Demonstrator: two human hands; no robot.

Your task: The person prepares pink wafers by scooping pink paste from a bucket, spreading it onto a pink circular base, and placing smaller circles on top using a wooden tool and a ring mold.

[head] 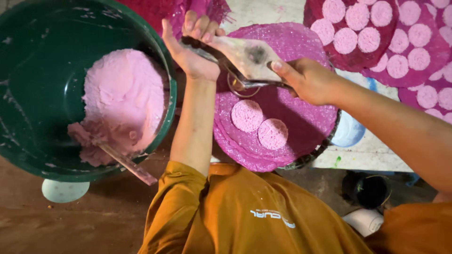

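My left hand (194, 44) grips one end of a metal press tool (245, 59) held over a round magenta mesh tray (301, 117). My right hand (306, 81) holds the tool's other end, fingers closed on its handle. A metal ring hangs under the tool. Two pale pink round noodle discs (247, 115) lie side by side on the tray below the tool. To the left stands a big green basin (33, 94) with a mound of pink dough (123, 96) and a flat stick (125, 162) stuck in it.
More magenta trays (423, 61) covered with several pink discs lie at the upper right. A dark small container (372, 190) and a white cup (365, 221) stand on the floor at lower right. A pale round object (65, 191) sits under the basin.
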